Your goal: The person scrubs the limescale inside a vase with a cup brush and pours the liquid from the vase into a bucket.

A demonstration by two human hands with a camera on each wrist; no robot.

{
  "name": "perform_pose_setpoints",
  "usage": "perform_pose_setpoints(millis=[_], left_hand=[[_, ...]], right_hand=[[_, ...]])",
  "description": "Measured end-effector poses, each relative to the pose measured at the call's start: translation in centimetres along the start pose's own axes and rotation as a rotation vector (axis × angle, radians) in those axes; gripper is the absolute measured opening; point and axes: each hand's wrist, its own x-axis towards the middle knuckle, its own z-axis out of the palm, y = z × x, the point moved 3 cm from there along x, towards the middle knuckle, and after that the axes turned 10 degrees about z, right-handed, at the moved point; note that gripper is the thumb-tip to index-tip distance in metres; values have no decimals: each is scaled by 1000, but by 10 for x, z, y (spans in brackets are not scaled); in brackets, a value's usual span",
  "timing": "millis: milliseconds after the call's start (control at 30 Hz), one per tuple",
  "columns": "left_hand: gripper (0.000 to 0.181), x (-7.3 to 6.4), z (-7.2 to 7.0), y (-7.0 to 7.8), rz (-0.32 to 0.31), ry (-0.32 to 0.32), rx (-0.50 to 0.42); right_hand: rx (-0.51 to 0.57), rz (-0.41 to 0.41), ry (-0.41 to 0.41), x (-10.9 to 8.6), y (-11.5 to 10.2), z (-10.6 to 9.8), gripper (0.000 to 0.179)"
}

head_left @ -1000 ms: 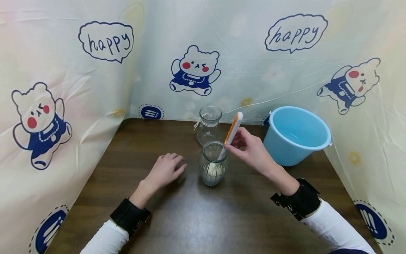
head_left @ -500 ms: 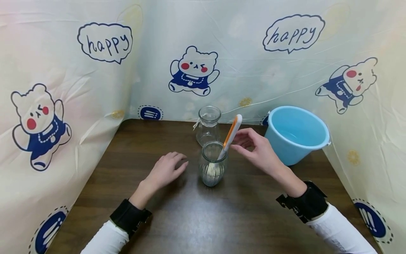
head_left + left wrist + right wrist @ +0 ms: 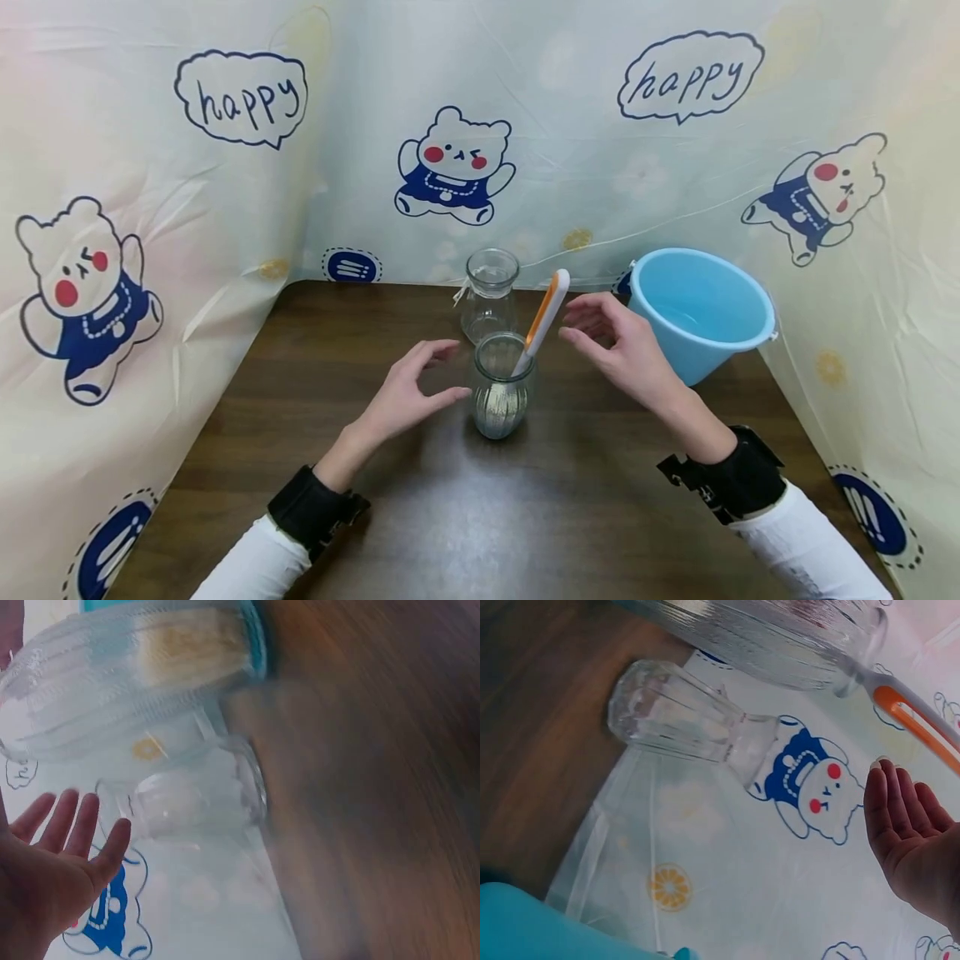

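A ribbed glass jar (image 3: 501,400) stands upright in the middle of the table. Out of its mouth leans a cup brush (image 3: 546,312) with a white and orange handle, tilted to the right; its pale yellowish head shows blurred through the glass in the left wrist view. My left hand (image 3: 420,387) is at the jar's left side, thumb and fingers spread apart, holding nothing. To the right of the handle, my right hand (image 3: 618,346) hangs with loosely bent fingers and holds nothing; the right wrist view shows a gap between its fingertips (image 3: 885,763) and the handle (image 3: 911,724).
Behind the jar stands a clear glass carafe (image 3: 489,304) with a string at its neck. A light blue bucket (image 3: 701,333) sits at the back right, near my right hand. A printed cloth (image 3: 570,167) hangs around the sides and back of the brown wooden table (image 3: 465,533).
My right hand has let go of the brush handle and drawn back to the right. My left hand has moved up and right to the jar, its fingers spreading. The brush stays leaning in the jar.
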Motion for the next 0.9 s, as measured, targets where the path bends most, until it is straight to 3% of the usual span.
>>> perform_pose_setpoints(millis=[200,500,733,900], left_hand=[[81,11,12,5,0,10,-151],[94,21,39,3,-22,-20,-207],[98,26,52,5,-67,5,-263],[90,28,50,21,-82,27,-332]], right_hand=[[22,-30,32,8,-15,0,40],[75,-2,19,21,-28,18,40],[131,4,-4,25,-36,32,31],[209,19,-39,26,-37,39,24]])
